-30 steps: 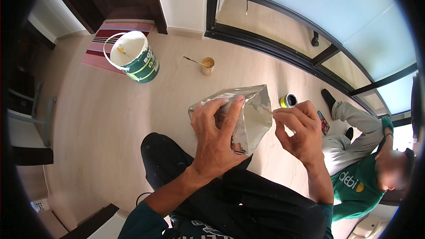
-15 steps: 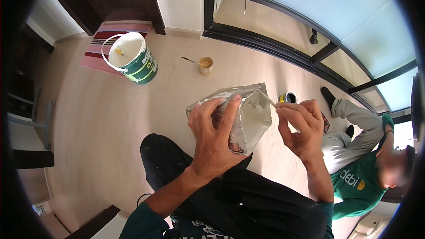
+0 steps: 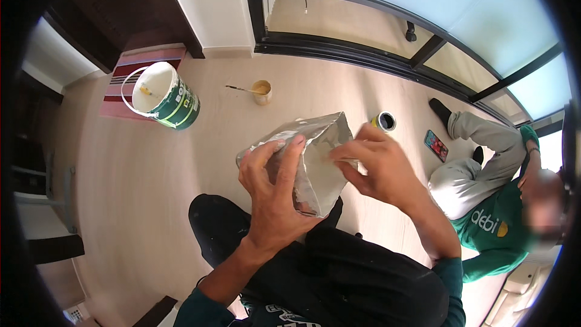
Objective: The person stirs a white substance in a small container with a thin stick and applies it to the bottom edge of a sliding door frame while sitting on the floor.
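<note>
The left hand (image 3: pixel 272 197) grasps a grey bag (image 3: pixel 324 175) by its side, above the person's dark trousers (image 3: pixel 363 269). The right hand (image 3: pixel 384 166) is at the bag's open mouth, fingers bent together; blur hides whether its grip has anything. On the floor (image 3: pixel 139 206), beyond the bag, stands a small cup (image 3: pixel 264 98) with a brush (image 3: pixel 237 88) over its rim. A green bucket (image 3: pixel 181 109) stands farther left of the bag; right of the bag are a can (image 3: pixel 376 123), a phone (image 3: pixel 436 146) and a seated person (image 3: pixel 493 230).
</note>
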Motion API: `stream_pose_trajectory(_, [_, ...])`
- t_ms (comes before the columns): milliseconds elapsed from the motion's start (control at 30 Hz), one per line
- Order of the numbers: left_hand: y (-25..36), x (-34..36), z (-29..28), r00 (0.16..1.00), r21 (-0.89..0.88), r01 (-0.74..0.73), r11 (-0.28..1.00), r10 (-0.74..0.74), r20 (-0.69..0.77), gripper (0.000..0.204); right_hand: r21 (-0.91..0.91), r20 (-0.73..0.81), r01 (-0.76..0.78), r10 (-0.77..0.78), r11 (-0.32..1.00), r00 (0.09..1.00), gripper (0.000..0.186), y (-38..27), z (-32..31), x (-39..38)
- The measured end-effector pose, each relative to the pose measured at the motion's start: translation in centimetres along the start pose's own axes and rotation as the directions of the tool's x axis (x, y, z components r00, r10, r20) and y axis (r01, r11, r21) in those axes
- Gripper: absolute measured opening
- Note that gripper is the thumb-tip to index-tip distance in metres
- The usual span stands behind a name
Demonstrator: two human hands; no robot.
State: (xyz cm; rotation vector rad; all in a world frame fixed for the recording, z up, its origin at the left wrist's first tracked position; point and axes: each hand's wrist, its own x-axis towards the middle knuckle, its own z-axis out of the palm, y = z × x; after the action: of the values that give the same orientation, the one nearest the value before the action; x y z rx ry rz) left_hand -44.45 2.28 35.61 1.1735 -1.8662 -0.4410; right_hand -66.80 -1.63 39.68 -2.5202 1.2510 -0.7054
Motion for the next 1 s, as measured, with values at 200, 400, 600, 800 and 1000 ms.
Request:
stream_pose_trajectory(200, [0.3,0.5,-0.6,0.999,0.074,-0.011,0.997,0.008,0.036,0.119,-0.231,-0.192,0.064,-0.110,0.971,0.975,0.036,0.1,-2.1,-2.0])
stream_pose_trajectory(400, [0.4,0.3,-0.3,0.999,0.068,-0.012,0.998,0.009,0.040,0.120,-0.190,-0.209,0.055,-0.095,0.980,0.973,0.034,-0.2,-1.9,-1.9])
stream_pose_trajectory(600, [0.5,0.3,-0.3,0.999,0.039,-0.012,0.999,0.011,0.038,0.122,-0.107,-0.075,0.046,-0.054,0.993,0.996,0.032,-0.3,-1.2,-1.9])
stream_pose_trajectory(800, [0.4,0.2,-0.6,0.999,0.065,-0.012,0.998,0.009,0.040,0.124,-0.136,-0.135,0.043,-0.062,0.990,0.989,0.032,-0.6,-1.4,-2.0])
stream_pose_trajectory(1000, [0.2,0.3,-0.6,0.999,0.056,-0.025,0.998,0.023,0.036,0.125,-0.169,-0.163,0.034,-0.062,0.985,0.985,0.033,-1.0,-2.0,-2.3])
